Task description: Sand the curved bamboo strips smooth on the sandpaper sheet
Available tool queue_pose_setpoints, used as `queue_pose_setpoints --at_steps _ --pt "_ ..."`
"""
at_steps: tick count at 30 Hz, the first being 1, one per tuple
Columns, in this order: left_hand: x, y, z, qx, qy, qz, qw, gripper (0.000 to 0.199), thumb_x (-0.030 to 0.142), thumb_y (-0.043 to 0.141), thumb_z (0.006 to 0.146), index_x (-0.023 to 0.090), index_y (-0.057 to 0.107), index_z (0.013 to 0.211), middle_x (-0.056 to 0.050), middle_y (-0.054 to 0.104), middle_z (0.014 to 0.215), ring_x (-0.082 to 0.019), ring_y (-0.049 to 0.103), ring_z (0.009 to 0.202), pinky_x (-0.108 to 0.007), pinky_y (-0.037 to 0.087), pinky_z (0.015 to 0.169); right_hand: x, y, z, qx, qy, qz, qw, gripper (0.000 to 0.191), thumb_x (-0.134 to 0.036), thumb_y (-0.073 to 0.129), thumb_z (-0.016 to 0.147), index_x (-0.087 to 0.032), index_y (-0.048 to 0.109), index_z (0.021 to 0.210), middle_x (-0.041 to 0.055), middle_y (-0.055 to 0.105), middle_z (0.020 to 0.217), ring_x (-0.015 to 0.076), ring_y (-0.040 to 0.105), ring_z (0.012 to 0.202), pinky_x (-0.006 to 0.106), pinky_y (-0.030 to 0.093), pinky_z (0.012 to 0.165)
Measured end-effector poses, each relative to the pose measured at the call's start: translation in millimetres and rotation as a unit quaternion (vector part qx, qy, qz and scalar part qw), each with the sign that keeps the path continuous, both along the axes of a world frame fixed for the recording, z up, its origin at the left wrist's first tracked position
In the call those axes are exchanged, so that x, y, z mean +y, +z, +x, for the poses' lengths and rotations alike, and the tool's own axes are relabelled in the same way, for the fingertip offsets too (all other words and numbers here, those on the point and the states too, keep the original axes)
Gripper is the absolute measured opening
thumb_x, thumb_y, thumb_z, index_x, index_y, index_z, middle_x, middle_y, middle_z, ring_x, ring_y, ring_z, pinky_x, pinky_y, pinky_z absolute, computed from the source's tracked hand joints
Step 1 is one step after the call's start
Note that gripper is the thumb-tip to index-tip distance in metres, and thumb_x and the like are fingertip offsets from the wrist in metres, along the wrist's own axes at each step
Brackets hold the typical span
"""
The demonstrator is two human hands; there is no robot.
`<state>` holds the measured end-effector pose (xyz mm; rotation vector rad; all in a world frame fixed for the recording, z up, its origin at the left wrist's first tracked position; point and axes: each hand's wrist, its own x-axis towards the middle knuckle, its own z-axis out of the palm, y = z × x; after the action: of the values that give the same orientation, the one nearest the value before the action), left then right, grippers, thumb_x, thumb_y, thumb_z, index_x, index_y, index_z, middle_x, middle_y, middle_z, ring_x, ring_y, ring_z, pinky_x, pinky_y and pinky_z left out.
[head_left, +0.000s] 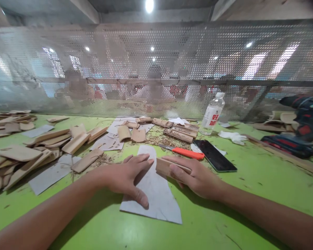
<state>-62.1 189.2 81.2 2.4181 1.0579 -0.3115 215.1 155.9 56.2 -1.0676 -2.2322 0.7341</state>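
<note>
My left hand [130, 175] lies with fingers spread over a pale grey sheet of paper [161, 203], its thumb pointing toward the near edge. Just right of those fingertips, my right hand [195, 175] grips a short, curved bamboo piece [165, 167] between thumb and fingers. The bamboo's left end sits over or against the sheet's right side; whether it touches cannot be told. Beyond my right hand lies an orange utility knife [189, 152] with its blade out, pointing left. A black phone [215, 156] rests beside the knife.
Bamboo pieces [41, 152] are heaped at left, with more [181, 133] among shavings at the back. A plastic bottle [213, 114] stands at back right, near a white glove [232, 137] and a cordless drill [304, 128]. Perforated mesh [156, 69] borders the green table [94, 222].
</note>
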Motion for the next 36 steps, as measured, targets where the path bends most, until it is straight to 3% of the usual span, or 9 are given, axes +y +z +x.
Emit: queue_pose_setpoints --at_steps 4,9,16,21,26,30,36 --pt "-4 9.2 2 -0.002 -0.019 -0.024 1.000 0.131 0.089 0.065 0.070 0.024 0.002 0.166 -0.011 -0.010 0.169 -0.043 -0.002 0.154 -0.059 0.016 0.122 -2 -2.3 1 -0.048 0.056 0.051 0.996 0.046 -0.040 0.045 0.106 -0.027 0.053 0.150 0.0072 0.069 0.136 0.0242 0.070 0.109 0.034 0.051 0.092" --pt "-10 11.4 6 0.016 -0.042 -0.051 0.998 0.129 0.085 0.065 0.075 0.017 0.003 0.165 -0.013 -0.013 0.167 -0.042 -0.010 0.153 -0.060 0.007 0.122 -5 -0.5 0 -0.180 0.104 0.103 0.973 0.056 -0.028 0.044 0.104 -0.026 0.037 0.160 0.0057 0.081 0.101 0.0186 0.069 0.063 0.028 0.047 0.064" --pt "-5 15.0 3 -0.009 -0.058 -0.048 0.997 0.126 0.080 0.072 0.073 0.017 0.014 0.165 -0.015 -0.004 0.168 -0.043 -0.002 0.153 -0.060 0.007 0.122 -8 1.0 -2 -0.171 0.113 0.114 0.972 0.055 -0.030 0.040 0.106 -0.027 0.034 0.160 0.0071 0.071 0.133 0.0178 0.071 0.068 0.029 0.048 0.070" --pt "-8 14.3 4 -0.045 -0.079 -0.084 0.992 0.117 0.079 0.063 0.083 0.016 0.009 0.166 -0.013 -0.002 0.169 -0.039 -0.003 0.154 -0.054 0.004 0.124 -4 -0.5 3 -0.161 0.136 0.115 0.971 0.053 -0.031 0.041 0.107 -0.034 0.036 0.159 0.0022 0.073 0.130 0.0144 0.068 0.065 0.026 0.048 0.070" --pt "-12 4.0 9 -0.056 -0.069 -0.056 0.994 0.114 0.077 0.066 0.082 0.020 0.014 0.165 -0.013 0.000 0.169 -0.038 -0.004 0.155 -0.062 -0.005 0.121 -11 2.8 -3 -0.142 0.149 0.104 0.973 0.053 -0.029 0.039 0.107 -0.030 0.035 0.160 0.0038 0.073 0.130 0.0141 0.066 0.067 0.025 0.048 0.070" --pt "-10 -0.7 7 -0.039 -0.074 -0.063 0.994 0.119 0.077 0.063 0.084 0.014 0.003 0.165 -0.015 -0.005 0.168 -0.033 -0.008 0.155 -0.053 -0.002 0.124 -23 11.9 -7 -0.140 0.182 0.049 0.972 0.049 -0.030 0.040 0.107 -0.029 0.042 0.157 0.0036 0.078 0.115 0.0135 0.065 0.066 0.024 0.048 0.070" --pt "-10 0.8 4 -0.036 -0.069 -0.056 0.995 0.119 0.076 0.066 0.082 0.015 0.007 0.165 -0.014 -0.004 0.168 -0.035 -0.006 0.155 -0.053 -0.002 0.124 -26 18.3 -7 -0.141 0.150 0.027 0.978 0.045 -0.032 0.039 0.108 -0.029 0.048 0.152 0.0029 0.078 0.109 0.0130 0.063 0.064 0.023 0.047 0.064"
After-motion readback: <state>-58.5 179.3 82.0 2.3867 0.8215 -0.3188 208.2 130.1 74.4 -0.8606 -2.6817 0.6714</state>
